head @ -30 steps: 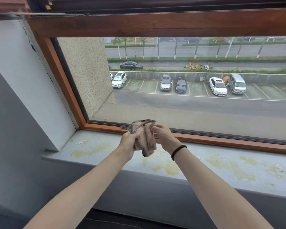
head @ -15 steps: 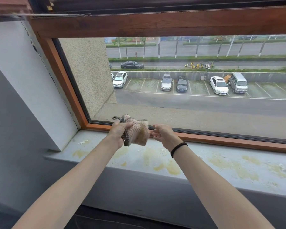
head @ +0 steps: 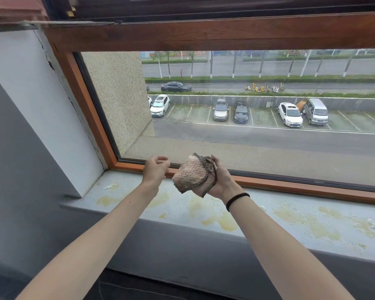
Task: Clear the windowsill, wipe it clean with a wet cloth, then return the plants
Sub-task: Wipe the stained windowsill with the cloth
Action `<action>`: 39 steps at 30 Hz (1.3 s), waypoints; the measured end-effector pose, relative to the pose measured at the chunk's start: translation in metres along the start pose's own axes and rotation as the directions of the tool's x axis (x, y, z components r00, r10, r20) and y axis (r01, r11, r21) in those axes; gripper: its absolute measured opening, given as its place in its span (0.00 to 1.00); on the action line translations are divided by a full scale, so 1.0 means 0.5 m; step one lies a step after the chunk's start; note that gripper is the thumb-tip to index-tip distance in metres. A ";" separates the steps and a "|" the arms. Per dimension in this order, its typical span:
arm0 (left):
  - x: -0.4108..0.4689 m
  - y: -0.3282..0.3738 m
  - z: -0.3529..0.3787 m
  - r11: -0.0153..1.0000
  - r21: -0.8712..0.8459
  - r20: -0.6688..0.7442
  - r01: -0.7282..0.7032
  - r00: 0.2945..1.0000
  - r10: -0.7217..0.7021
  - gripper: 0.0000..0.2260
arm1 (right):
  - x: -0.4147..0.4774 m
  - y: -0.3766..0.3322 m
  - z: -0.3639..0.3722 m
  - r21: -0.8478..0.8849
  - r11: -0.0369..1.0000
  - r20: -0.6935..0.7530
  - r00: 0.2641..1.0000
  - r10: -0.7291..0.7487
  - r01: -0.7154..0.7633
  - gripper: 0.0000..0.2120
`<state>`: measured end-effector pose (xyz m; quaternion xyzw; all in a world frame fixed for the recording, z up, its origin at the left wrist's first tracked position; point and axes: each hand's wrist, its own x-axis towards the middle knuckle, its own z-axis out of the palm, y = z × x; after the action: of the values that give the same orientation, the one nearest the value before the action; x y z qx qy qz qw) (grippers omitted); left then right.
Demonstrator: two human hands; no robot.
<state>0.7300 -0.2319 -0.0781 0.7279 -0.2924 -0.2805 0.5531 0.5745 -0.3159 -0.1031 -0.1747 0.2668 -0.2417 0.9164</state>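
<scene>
The right hand (head: 222, 180) grips the bunched cloth (head: 193, 174) above the windowsill (head: 290, 217). The left hand (head: 155, 169), loosely curled and empty, hangs above it too. Best to flatten the cloth, then press firmly across the sill's yellow stains (head: 227, 221).

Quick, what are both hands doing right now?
Left hand: open, fingers loosely curled, holding nothing.
Right hand: holding the bunched cloth.

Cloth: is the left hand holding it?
No, the right hand grips the bunched cloth; the left hand is beside it, holding nothing.
</scene>
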 end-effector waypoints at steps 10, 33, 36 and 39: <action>-0.008 0.011 0.054 0.998 -0.041 0.293 0.055 0.955 -0.040 0.20 | 0.006 -0.006 0.024 -0.275 0.955 0.041 0.994 -0.105 0.112 0.11; 0.092 0.030 -0.034 0.971 -0.175 -0.150 0.162 0.970 -0.189 0.03 | 0.051 -0.059 0.012 -0.482 0.856 -0.373 0.841 -0.392 0.186 0.03; 0.090 0.053 -0.040 0.996 -0.059 -0.162 0.062 0.984 -0.071 0.06 | 0.055 -0.052 0.013 -0.486 0.860 -0.435 0.812 -0.390 0.153 0.10; 0.077 0.121 -0.037 0.993 0.074 -0.083 -0.095 0.991 0.101 0.07 | 0.054 -0.046 0.022 -0.478 0.873 -0.468 0.813 -0.347 0.097 0.06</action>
<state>0.7627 -0.2615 -0.0186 0.7431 -0.3133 -0.2106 0.5525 0.5926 -0.3472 -0.0947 -0.3288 0.5375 -0.3236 0.7058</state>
